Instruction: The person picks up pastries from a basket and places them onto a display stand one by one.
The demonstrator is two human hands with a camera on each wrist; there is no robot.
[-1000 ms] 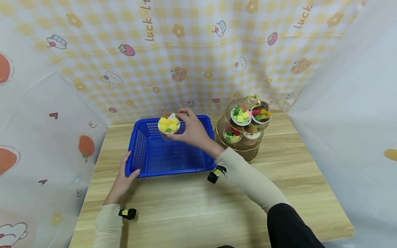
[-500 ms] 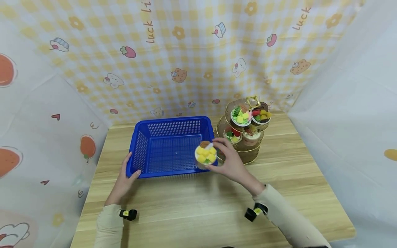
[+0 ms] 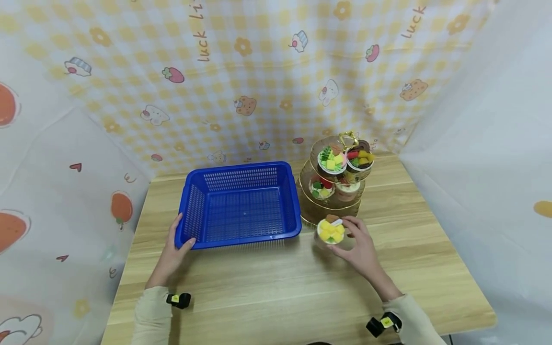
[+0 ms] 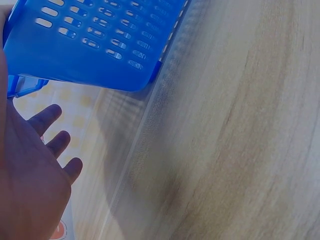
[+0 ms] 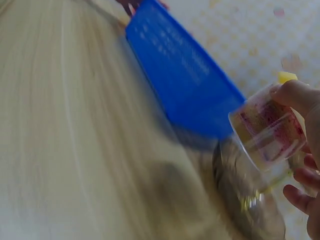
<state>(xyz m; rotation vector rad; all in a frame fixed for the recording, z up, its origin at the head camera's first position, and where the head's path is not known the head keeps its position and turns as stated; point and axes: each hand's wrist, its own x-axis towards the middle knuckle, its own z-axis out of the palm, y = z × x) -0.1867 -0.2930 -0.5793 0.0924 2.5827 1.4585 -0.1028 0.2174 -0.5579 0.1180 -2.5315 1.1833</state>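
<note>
My right hand (image 3: 362, 249) pinches a clear dessert cup (image 3: 330, 233) topped with yellow cubes, between thumb and fingers. It is above the table, in front of the tiered stand (image 3: 332, 203). Seen from the right wrist, the cup (image 5: 267, 127) has pink and tan layers and is off the table. With my left hand (image 3: 170, 251) I grip the front left corner of a blue plastic basket (image 3: 241, 239), thumb on the rim. In the left wrist view, several fingers (image 4: 59, 144) of that hand stick out loosely below the basket (image 4: 100, 45).
Dessert cups with fruit toppings (image 3: 332, 160) fill the stand's top tier, and more cups (image 3: 321, 187) stand on the tier below. A gold handle (image 3: 348, 139) tops the stand. Behind the wooden table (image 3: 258, 297) hangs a yellow checked cloth (image 3: 276, 72).
My right hand has carried the yellow-topped dessert cup from over the basket rightward and toward me, to in front of the stand. The left hand has stayed on the basket corner.
</note>
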